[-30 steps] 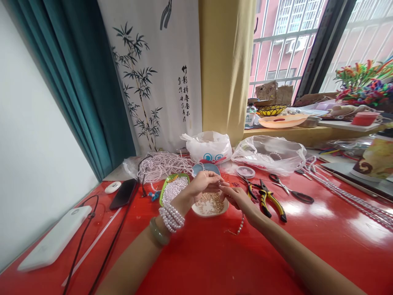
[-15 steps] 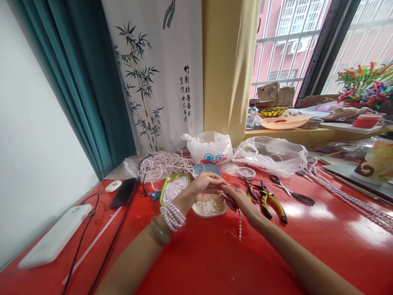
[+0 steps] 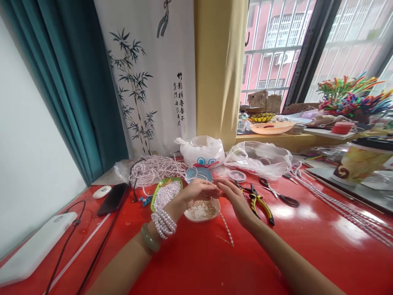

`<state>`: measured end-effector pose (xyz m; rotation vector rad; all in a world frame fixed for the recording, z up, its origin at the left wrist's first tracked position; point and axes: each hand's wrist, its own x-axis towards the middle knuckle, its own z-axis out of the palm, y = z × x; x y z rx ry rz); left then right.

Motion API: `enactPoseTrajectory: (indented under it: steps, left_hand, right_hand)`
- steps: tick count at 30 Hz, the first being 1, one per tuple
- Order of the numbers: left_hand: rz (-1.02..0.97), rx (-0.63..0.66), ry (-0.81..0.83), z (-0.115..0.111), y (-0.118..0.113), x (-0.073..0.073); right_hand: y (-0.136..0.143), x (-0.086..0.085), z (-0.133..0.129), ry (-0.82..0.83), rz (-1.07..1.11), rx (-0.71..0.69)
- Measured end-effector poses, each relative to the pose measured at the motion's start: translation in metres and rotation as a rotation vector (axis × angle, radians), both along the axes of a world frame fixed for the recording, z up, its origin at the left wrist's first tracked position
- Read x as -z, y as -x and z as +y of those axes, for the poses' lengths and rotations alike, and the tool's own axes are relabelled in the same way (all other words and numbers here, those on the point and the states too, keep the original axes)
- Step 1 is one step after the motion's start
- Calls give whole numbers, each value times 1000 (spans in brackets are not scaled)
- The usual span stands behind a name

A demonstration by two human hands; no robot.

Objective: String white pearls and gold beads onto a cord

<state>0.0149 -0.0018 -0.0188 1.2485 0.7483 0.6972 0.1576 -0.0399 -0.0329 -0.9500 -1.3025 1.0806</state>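
Over the white dish of gold beads (image 3: 200, 214), my two hands meet at the fingertips. My left hand (image 3: 196, 192) is closed in a pinch, with coils of pearly beads (image 3: 163, 223) and a green bangle (image 3: 150, 238) around its wrist. My right hand (image 3: 236, 200) is bent over from the other side, fingers together. From between them a strand of pearly beads (image 3: 226, 228) hangs down to the red table, a thin thread end beside its tip. Its upper part and the exact grip are hidden by the fingers.
A green tray (image 3: 155, 196) of loose pearly beads stands left of the dish, a blue dish (image 3: 205, 173) behind. Yellow-black pliers (image 3: 260, 205) and scissors (image 3: 281, 194) lie right. Bead strands (image 3: 331, 200), plastic bags (image 3: 259, 159), a phone (image 3: 113, 199) and cables surround them.
The view has turned slightly right. My right hand's fingers have straightened towards my left fingertips, and the strand now hangs slanting between the hands instead of straight down by the right palm.
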Motion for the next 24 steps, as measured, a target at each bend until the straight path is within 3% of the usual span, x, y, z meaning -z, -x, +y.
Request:
enactPoseTrajectory:
  steps: [5,16,24]
  left_hand:
    - [18,86,16,-3,-7,9]
    - [-4,104,22,-2,-6,6]
    - [151,81,-26,-12,11,4]
  right_hand:
    - [-4,-1,2,-18,-10,19]
    - [-19,0,12,113,481,29]
    - [-32,2,24,219,709,80]
